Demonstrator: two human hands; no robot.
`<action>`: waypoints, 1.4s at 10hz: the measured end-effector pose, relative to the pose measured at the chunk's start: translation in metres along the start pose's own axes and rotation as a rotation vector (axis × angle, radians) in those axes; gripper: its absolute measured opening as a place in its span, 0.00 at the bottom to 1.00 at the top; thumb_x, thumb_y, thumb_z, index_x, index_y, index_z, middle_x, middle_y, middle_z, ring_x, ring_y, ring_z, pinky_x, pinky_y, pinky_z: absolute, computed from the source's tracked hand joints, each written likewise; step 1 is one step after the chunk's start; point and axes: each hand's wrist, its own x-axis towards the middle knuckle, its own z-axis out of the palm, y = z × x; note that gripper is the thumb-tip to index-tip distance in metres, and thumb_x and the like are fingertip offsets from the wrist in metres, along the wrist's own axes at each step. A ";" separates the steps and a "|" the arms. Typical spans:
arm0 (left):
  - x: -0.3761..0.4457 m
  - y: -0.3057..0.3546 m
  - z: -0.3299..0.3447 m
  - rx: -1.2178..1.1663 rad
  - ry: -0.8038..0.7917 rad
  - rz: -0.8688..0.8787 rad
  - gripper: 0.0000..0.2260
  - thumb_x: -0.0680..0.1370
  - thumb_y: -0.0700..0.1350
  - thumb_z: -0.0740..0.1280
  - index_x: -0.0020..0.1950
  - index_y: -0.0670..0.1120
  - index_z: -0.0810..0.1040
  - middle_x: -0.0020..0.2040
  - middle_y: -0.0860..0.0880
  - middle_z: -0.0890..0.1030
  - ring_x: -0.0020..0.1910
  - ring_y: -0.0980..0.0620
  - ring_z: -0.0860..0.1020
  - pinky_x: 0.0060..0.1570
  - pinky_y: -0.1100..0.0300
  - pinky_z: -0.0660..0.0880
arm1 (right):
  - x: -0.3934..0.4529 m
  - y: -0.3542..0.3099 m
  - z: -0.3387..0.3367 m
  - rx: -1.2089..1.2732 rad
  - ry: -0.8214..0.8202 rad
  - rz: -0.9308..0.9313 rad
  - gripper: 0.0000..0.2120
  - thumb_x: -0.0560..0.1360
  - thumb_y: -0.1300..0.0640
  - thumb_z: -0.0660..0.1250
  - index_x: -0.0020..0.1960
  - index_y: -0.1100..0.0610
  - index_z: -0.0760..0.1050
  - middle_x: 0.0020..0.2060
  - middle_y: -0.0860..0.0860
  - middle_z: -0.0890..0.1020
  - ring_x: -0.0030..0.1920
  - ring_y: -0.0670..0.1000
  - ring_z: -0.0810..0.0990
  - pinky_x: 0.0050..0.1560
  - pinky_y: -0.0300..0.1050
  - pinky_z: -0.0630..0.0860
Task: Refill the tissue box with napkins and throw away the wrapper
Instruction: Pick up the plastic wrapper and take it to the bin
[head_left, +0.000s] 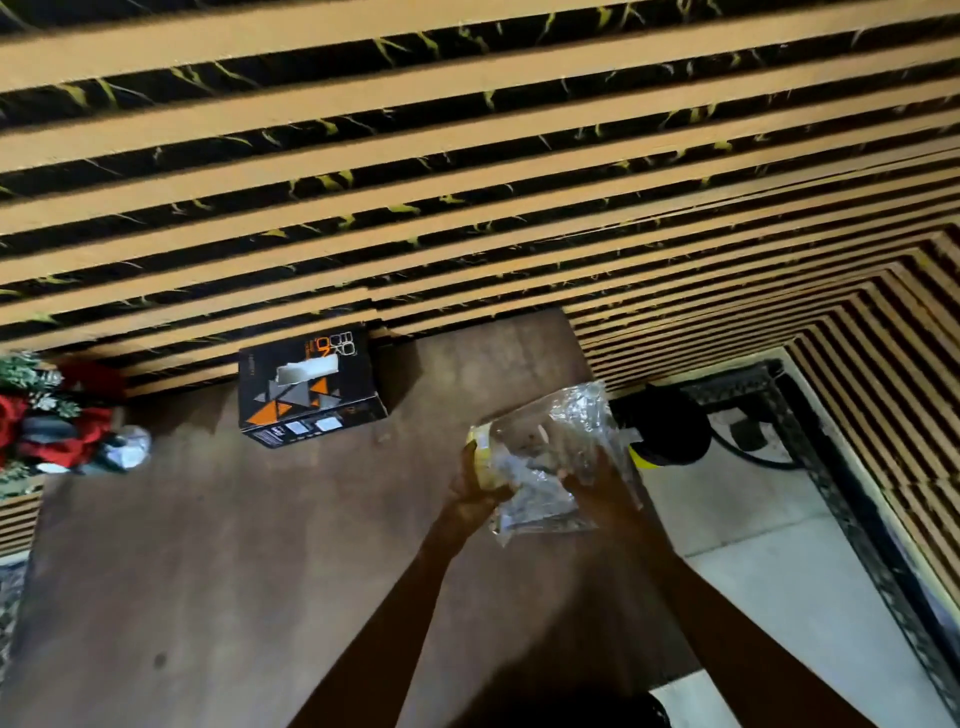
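Observation:
A black tissue box (310, 391) with orange and grey triangles stands on the brown table (218, 561) against the slatted wall; a white napkin shows in its top slot. Right of it, above the table's right edge, both my hands hold a crumpled clear plastic wrapper (556, 447) with a yellow patch at its left end. My left hand (474, 491) grips the wrapper's left side. On the right side my right hand (592, 480) holds it. The wrapper looks empty of napkins.
A red and green flower arrangement (47, 415) with a shiny wrapped item sits at the table's left edge. On the pale tiled floor to the right lies a black round object (667, 423) with a yellow band. The striped slat wall rises behind the table.

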 end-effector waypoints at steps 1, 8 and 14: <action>-0.023 0.016 0.030 -0.059 -0.019 -0.214 0.22 0.73 0.33 0.68 0.66 0.38 0.69 0.58 0.32 0.75 0.50 0.51 0.77 0.55 0.50 0.79 | 0.018 0.010 -0.012 0.127 -0.042 -0.022 0.44 0.66 0.26 0.59 0.76 0.43 0.50 0.76 0.51 0.60 0.76 0.57 0.60 0.73 0.62 0.59; -0.001 0.101 0.203 0.044 0.019 0.130 0.14 0.68 0.32 0.75 0.51 0.44 0.79 0.39 0.56 0.84 0.38 0.61 0.81 0.43 0.60 0.80 | -0.015 0.070 -0.172 0.390 -0.220 -0.418 0.47 0.67 0.59 0.76 0.75 0.39 0.52 0.67 0.35 0.64 0.65 0.47 0.73 0.57 0.44 0.79; 0.284 -0.121 0.477 0.162 0.057 -0.228 0.06 0.71 0.36 0.71 0.45 0.44 0.79 0.38 0.48 0.81 0.34 0.63 0.78 0.36 0.70 0.73 | 0.406 0.335 -0.231 -0.083 0.326 0.051 0.06 0.64 0.60 0.73 0.38 0.62 0.79 0.37 0.60 0.82 0.44 0.61 0.80 0.39 0.43 0.70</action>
